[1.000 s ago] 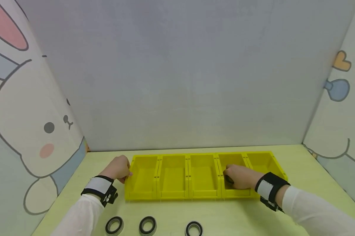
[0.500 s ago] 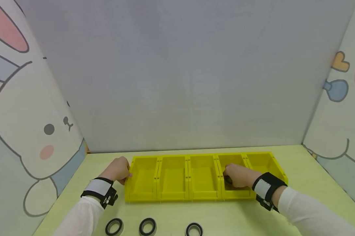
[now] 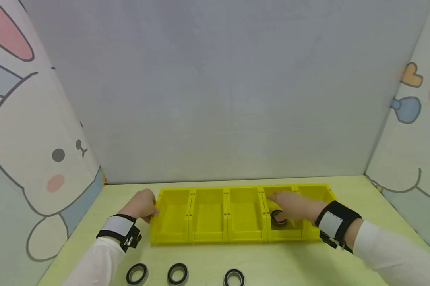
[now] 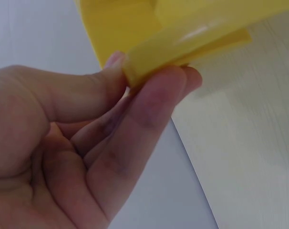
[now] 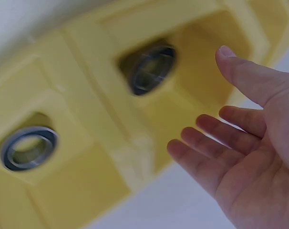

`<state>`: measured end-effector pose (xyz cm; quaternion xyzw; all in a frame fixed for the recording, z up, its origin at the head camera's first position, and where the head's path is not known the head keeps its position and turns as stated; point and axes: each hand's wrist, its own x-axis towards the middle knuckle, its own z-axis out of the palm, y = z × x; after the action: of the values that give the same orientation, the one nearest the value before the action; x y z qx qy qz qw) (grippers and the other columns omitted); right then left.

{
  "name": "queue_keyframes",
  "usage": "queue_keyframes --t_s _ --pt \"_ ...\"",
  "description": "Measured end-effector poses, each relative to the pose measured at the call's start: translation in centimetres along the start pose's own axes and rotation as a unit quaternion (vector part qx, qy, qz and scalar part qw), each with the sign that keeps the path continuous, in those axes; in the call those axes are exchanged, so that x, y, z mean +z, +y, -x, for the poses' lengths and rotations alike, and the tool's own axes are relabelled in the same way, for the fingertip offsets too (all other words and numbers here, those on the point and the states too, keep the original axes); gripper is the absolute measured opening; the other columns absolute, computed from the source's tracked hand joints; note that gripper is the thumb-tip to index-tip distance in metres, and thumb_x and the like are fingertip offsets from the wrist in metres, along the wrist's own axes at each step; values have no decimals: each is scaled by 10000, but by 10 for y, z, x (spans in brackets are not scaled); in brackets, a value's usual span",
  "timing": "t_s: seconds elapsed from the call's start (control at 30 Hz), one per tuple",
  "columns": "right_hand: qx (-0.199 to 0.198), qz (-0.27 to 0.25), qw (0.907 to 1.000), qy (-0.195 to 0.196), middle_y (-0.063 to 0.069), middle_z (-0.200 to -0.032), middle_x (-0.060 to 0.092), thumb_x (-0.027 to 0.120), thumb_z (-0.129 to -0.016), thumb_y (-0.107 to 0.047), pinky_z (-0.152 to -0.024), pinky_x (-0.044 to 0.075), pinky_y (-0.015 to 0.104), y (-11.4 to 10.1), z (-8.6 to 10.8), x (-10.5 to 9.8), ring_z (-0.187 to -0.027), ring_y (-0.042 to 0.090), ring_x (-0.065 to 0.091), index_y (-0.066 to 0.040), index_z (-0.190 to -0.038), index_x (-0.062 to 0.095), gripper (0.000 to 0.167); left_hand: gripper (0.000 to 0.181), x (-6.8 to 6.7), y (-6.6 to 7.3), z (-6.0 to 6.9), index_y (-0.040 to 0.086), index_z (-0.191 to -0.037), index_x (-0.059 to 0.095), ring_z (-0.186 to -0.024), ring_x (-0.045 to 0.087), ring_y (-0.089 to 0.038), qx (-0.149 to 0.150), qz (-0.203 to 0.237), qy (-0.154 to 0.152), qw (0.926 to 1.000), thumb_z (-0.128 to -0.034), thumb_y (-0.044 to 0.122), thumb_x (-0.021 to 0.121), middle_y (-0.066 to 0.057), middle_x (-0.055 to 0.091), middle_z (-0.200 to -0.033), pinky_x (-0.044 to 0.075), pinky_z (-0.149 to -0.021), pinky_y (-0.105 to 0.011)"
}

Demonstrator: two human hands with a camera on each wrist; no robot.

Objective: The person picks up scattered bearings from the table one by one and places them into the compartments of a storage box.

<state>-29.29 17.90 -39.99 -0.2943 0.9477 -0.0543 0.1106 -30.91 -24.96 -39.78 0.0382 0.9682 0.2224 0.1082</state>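
At the left end of the row of yellow bins [image 3: 209,237], my left hand [image 3: 142,204] pinches the bin's side edge between thumb and fingers, as the left wrist view confirms. My right hand [image 3: 295,205] is over the fourth compartment from the left. Its fingers are spread and hold nothing in the right wrist view. A black-sealed ring bearing [image 3: 279,223] lies below it, near that compartment's front wall. The right wrist view shows another bearing [image 5: 28,149] in the neighbouring compartment; in the head view the right arm hides it.
In front of the bins, three more bearings lie on the pale table: one at left [image 3: 137,274], a second bearing [image 3: 177,274] beside it, and a third bearing [image 3: 234,277] further right. A grey wall [image 3: 229,99] rises behind, with cartoon-printed panels on both sides.
My right hand has let go of the bearing, leaving it in the fourth compartment, and has lifted a little, its fingers spreading. The left hand stays at the bin's edge.
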Motion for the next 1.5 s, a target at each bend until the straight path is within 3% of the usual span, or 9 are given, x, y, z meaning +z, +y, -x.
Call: queue_keyframes --t_s 0.2,0.37,0.53,0.67,0.87,1.07,1.3,1.5 --pt "-351 246 9968 675 131 -1441 410 664 -845 -449 -946 494 448 -36 22 -40 -1262 329 464 -144 -1435 389 718 112 0 -1 -2 -31 -736 636 -491 635 -170 -52 -80 9 10000 -823 12 692 -90 610 -627 571 -515 -297" --pt "-1040 317 9904 857 75 -1502 325 604 -854 -534 -920 517 392 -74 34 -42 -1311 275 415 -213 -1464 331 742 162 1 -1 -2 -21 -688 611 -479 628 -167 -21 -100 24 9999 -825 14 690 -79 597 -601 571 -515 -301" --pt "-1858 149 9809 557 37 -1557 211 531 -852 -604 -1022 441 439 -104 40 -20 -1392 266 302 -272 -1497 231 784 108 2 -1 -2 -33 -736 634 -491 637 -173 -38 -24 15 10000 -824 1 686 -82 608 -627 574 -522 -308" --pt "-2348 -337 9714 111 40 -1584 74 531 -860 -579 -1065 389 458 -115 40 3 -1438 309 158 -297 -1514 143 811 95 2 -1 -2 -35 -752 635 -508 640 -173 -99 -10 12 9999 -825 0 686 -84 611 -655 574 -527 -302" --pt "-2531 -873 9623 -476 66 -1582 88 561 -893 -489 -1059 409 409 -118 31 41 -1429 329 185 -310 -1512 142 768 111 2 0 -1 -37 -737 625 -517 644 -180 -112 57 43 9999 -822 -4 688 -86 611 -664 573 -523 -300" --pt "-2669 -903 9580 -531 152 -1553 187 577 -892 -468 -1064 398 435 -115 24 71 -1401 381 235 -233 -1506 214 751 75 3 -1 -2 -47 -782 653 -528 648 -187 -86 45 31 9999 -823 4 691 -88 619 -680 577 -531 -308" --pt "-2821 -985 9526 -580 154 -1539 225 521 -933 -466 -1048 416 432 -107 21 90 -1394 339 276 -222 -1498 242 675 87 4 -3 -5 -41 -775 649 -518 642 -181 -102 -7 40 9999 -826 15 693 -87 612 -668 574 -525 -303" --pt "-3263 -436 9437 -314 143 -1486 350 448 -982 -427 -1048 423 352 -110 15 100 -1353 285 369 -164 -1473 312 574 93 4 -4 -5 -29 -769 643 -517 639 -179 -135 -45 18 9999 -832 22 689 -84 609 -655 573 -527 -298"
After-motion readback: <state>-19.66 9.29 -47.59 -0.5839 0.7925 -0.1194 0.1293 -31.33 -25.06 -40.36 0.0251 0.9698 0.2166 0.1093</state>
